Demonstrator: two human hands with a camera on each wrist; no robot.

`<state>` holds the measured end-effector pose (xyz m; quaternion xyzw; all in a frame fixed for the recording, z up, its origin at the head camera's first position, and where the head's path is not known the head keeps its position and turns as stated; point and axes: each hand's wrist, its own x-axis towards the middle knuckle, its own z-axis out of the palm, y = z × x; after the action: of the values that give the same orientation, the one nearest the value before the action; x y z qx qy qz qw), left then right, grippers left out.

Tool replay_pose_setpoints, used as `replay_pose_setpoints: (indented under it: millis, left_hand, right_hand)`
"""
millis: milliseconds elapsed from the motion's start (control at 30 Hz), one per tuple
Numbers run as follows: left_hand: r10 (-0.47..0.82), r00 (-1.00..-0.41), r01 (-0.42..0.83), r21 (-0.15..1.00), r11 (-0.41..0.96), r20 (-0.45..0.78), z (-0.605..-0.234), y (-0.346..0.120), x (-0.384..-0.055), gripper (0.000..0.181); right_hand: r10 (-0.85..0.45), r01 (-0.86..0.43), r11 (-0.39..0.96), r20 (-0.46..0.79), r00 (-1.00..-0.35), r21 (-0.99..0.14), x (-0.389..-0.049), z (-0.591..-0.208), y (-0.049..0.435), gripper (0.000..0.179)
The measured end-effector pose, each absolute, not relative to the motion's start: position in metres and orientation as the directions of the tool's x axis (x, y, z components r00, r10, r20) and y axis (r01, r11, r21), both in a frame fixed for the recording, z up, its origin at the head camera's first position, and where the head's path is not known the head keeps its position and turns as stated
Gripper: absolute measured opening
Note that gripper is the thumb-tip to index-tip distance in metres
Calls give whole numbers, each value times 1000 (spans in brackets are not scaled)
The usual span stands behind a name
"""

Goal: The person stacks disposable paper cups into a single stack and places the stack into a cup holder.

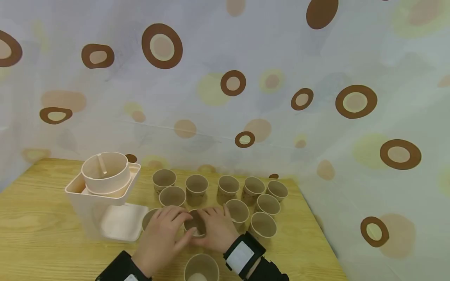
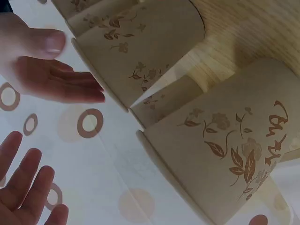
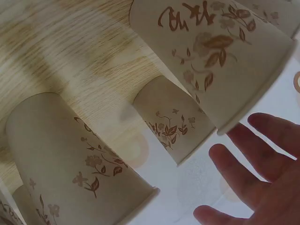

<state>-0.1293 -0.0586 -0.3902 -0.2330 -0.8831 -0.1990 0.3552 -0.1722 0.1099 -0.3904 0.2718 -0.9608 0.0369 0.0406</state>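
A paper cup [image 1: 195, 224] stands between my two hands in the head view, its mouth facing up and partly covered by the fingers. My left hand [image 1: 163, 234] is on its left side, fingers extended and slightly bent. On the other side, my right hand [image 1: 218, 230] has its fingers spread toward the rim. The right wrist view shows fingertips [image 3: 220, 152] right by the rim of a cup [image 3: 211, 51] with brown flower print. In the left wrist view, the left fingers [image 2: 30, 176] are spread and apart from the printed cups [image 2: 225, 136].
Several more upright paper cups [image 1: 228, 185] stand in loose rows behind and right of the hands. Another cup [image 1: 201, 269] is at the front. To the left, a pale plastic bin [image 1: 88, 210] holds a round container [image 1: 107, 175], beside a white lid-like tray [image 1: 123, 222]. A patterned cloth [image 1: 211, 58] hangs behind the table.
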Motion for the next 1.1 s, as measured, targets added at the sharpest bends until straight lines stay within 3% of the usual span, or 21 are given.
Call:
replay_pose_setpoints:
  millis: [167, 367, 500, 633, 833, 1100]
  left_hand:
    - [353, -597, 613, 126, 780, 720, -396, -56, -118, 27]
    - [484, -689, 633, 122, 765, 540, -408, -53, -104, 58]
    - [513, -705, 616, 65, 785, 490, -420, -52, -102, 78]
    - [497, -696, 594, 24, 804, 518, -432, -50, -100, 79]
    - [480, -718, 612, 129, 780, 503, -443, -48, -98, 79]
    - [576, -708, 672, 138, 728, 407, -445, -44, -103, 71]
  right_hand:
    - [-516, -524, 850, 115, -849, -52, -176, -392, 109, 67]
    - [-517, -529, 841, 118, -848, -116, -180, -392, 110, 71]
    - [-509, -522, 843, 122, -852, -130, -182, -393, 111, 68]
    - [-488, -510, 837, 152, -860, -200, -182, -387, 117, 65]
    - [-422, -461, 815, 185, -888, -353, -181, -367, 133, 68]
    - [-355, -444, 799, 279, -893, -406, -176, -352, 153, 65]
